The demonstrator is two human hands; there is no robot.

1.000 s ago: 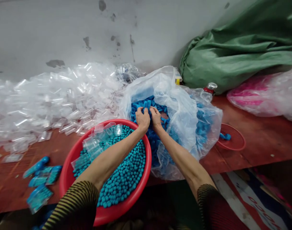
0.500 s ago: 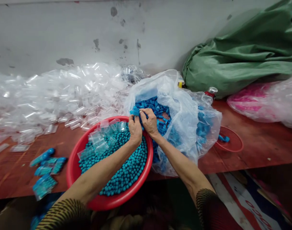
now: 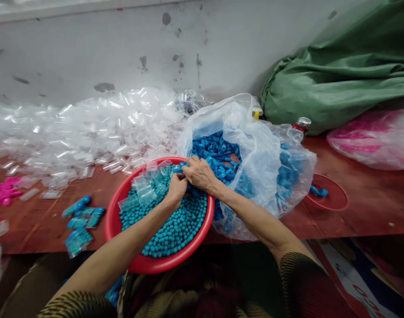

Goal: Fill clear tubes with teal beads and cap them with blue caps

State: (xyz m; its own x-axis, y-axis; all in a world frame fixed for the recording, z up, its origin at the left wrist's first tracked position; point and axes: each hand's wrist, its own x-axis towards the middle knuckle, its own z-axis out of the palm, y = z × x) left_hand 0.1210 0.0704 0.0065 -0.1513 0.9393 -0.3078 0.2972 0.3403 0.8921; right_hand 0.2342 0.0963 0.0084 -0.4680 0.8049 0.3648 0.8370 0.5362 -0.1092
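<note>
My two hands are together over the right side of a red basin (image 3: 111,223). It holds many teal beads (image 3: 165,236) and several clear plastic sleeves (image 3: 144,187). My left hand (image 3: 177,190) is closed, pinching at a small blue plastic piece (image 3: 178,168) whose shape is mostly hidden by fingers. Curled over the same piece is my right hand (image 3: 200,174), with more blue showing beneath its palm. Right beside the basin, an open translucent bag (image 3: 254,143) holds loose blue plastic parts (image 3: 213,148).
A large heap of clear sleeves (image 3: 89,126) lies along the wall. Bead-filled sleeves with blue ends (image 3: 79,238) lie left of the basin, near pink pieces (image 3: 5,192). At right are a red mesh basket (image 3: 337,198), a red jar (image 3: 301,126), a green sack (image 3: 321,92) and a pink-filled bag (image 3: 370,141).
Both hands have come down and left from the bag's mouth to over the basin, with the right hand now covering more of the blue piece. The view has shifted slightly left.
</note>
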